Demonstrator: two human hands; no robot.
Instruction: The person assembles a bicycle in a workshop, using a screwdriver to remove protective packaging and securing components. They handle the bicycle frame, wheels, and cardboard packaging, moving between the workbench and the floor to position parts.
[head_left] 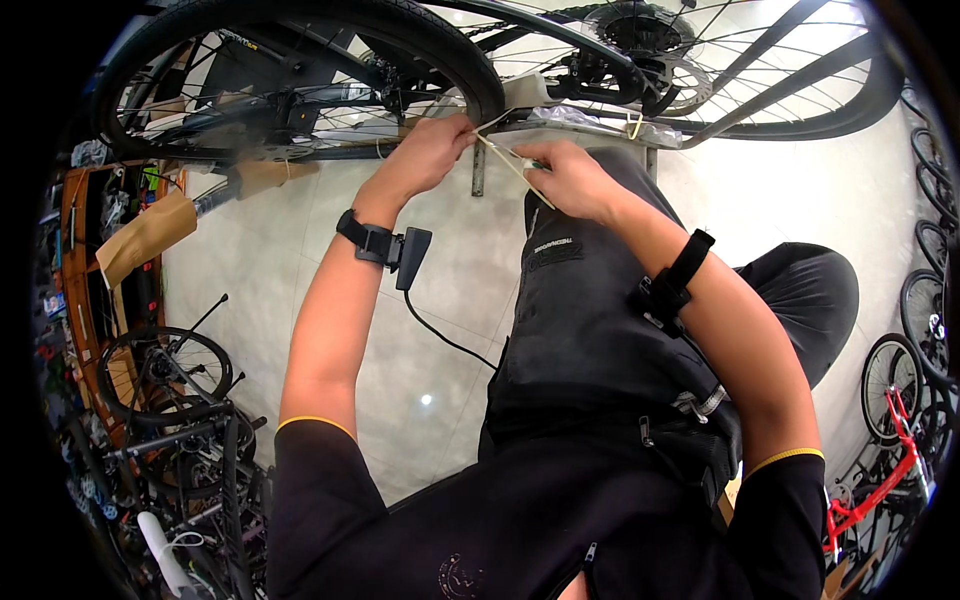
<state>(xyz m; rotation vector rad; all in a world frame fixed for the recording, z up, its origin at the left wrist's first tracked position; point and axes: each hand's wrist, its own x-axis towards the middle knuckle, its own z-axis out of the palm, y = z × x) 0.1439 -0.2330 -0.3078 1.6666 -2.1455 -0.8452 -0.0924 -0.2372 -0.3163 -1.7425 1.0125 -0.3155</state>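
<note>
At the lower edge of a bicycle (615, 75), my left hand (425, 155) pinches a pale, thin strap (517, 172) between thumb and fingertips. One end of the strap runs up toward the bicycle, and the other slants down past my right hand over my dark trouser leg. My right hand (572, 180) is closed round a small tool (537, 164) with a dark green and white grip. A thin metal part of it points at the strap beside my left fingertips. Most of the tool is hidden in the hand, so its exact kind cannot be made out.
A black-tyred wheel (487, 80) leans close above my left hand. White foam (527, 90) and clear plastic wrap lie along the frame. Brown cardboard (150, 235) sticks out at left. Bicycle parts (165, 375) crowd the lower left; a red bicycle (880, 490) stands at right.
</note>
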